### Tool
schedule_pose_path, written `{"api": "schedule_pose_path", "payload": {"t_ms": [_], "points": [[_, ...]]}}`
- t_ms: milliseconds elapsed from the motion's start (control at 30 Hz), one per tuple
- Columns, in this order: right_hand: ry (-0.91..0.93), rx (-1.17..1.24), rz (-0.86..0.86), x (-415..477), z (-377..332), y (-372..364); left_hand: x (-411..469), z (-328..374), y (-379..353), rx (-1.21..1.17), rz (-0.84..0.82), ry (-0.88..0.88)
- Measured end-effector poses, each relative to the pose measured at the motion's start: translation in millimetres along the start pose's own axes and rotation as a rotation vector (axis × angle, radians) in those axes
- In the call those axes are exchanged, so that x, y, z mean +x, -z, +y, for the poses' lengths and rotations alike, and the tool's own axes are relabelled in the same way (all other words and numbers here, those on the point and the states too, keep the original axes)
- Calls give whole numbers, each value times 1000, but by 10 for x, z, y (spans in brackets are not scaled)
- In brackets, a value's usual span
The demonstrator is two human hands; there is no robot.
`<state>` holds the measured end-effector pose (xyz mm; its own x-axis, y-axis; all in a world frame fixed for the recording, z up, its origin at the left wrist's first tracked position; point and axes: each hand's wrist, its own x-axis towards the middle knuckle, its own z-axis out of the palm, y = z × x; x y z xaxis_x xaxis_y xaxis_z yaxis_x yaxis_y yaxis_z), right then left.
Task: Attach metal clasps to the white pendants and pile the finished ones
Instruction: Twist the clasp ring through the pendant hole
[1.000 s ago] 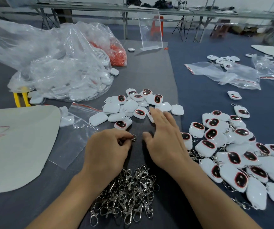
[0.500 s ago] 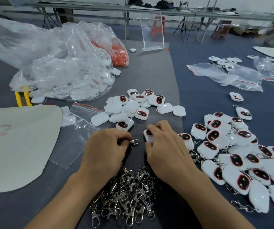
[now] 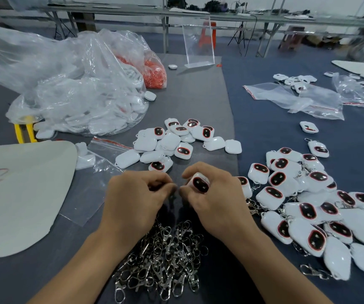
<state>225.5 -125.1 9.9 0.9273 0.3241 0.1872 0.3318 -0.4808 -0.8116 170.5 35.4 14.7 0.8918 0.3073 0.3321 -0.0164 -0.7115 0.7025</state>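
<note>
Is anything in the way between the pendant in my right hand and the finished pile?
Nothing visible does. The right hand holds the pendant, and the finished pile begins directly beside that hand on its right.

The grey table point(image 3: 198, 95) bears loose pendants point(image 3: 170, 141), a clasp heap point(image 3: 163, 257), finished pendants point(image 3: 308, 205) and plastic bags point(image 3: 67, 84).
</note>
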Motion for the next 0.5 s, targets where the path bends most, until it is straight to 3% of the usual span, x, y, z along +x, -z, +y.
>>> {"api": "schedule_pose_path", "payload": {"t_ms": [200,333,500], "points": [[20,74,-46,-1,-42,-15,0,21,-44,-356,-6,-21],[16,109,22,-11,-44,4,-33,18,-32,-270,39,-74],[94,43,72,-56,-64,21,-60,4,-48,-149,-51,-45]]}}
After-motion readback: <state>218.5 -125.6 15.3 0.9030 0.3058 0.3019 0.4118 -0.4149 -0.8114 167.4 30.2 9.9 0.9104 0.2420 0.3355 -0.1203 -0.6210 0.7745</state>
